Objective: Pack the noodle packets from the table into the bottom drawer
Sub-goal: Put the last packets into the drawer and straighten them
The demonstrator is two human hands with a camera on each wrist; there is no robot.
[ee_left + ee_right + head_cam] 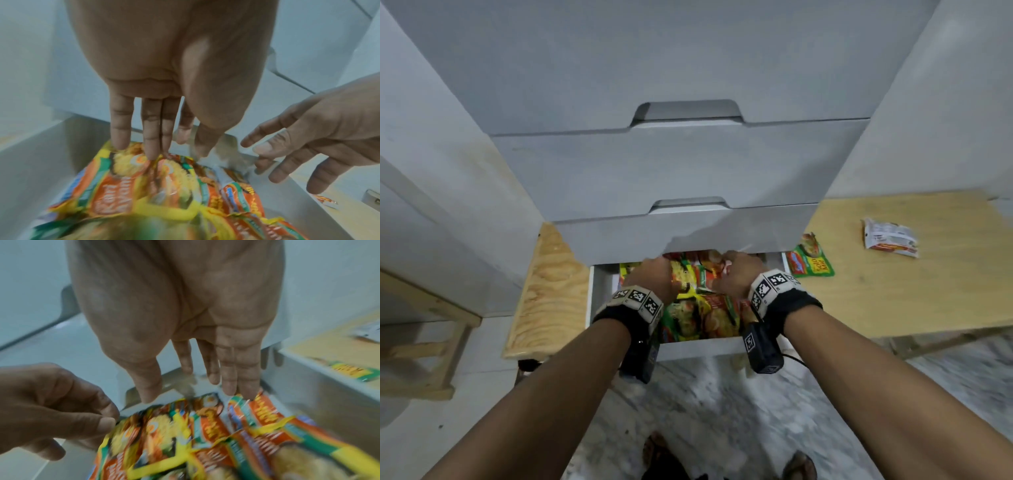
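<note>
The white bottom drawer (698,347) stands pulled out and holds several orange, green and yellow noodle packets (702,315). Both hands reach into its back half. My left hand (650,274) has straight fingers (152,146) whose tips touch the far edge of a yellow and orange packet (127,186). My right hand (736,270) hovers with straight fingers (236,378) just over the packets (216,426) at the right. On the table outside lie a green packet (810,260) and a white packet (890,238).
Two closed grey drawers (681,171) overhang the open one. The wooden table (928,291) is at the right, a plywood board (544,291) at the left, a wooden stool (431,342) further left. My feet (798,466) stand on the marbled floor.
</note>
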